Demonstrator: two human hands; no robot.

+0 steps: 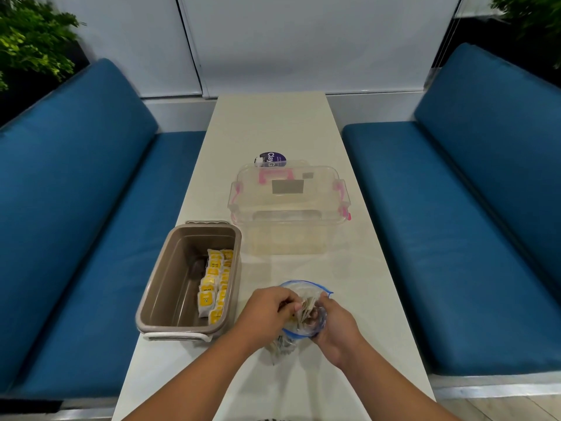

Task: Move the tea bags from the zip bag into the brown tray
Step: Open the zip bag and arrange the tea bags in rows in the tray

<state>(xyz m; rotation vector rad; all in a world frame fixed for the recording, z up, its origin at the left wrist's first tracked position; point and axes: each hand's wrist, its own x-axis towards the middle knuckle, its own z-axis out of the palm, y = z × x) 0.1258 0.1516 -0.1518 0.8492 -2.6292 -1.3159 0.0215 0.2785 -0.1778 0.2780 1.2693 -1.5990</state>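
**Zip bag [303, 288] held just right of the brown tray [158, 287]**

On the worktop [303, 123] we see the tray's long axis running away from us; yellow tea bags [214, 287] stand in a row along its right wall; the zip bag's mouth is raised, its bottom trailing toward us; our right hand [334, 326] grips its side; our left hand [267, 311] curls its fingers around loose tea bags [304, 309] at the mouth.

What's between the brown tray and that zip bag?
In the head view, only the left hand, reaching into the zip bag, and bare table lie between it and the brown tray.
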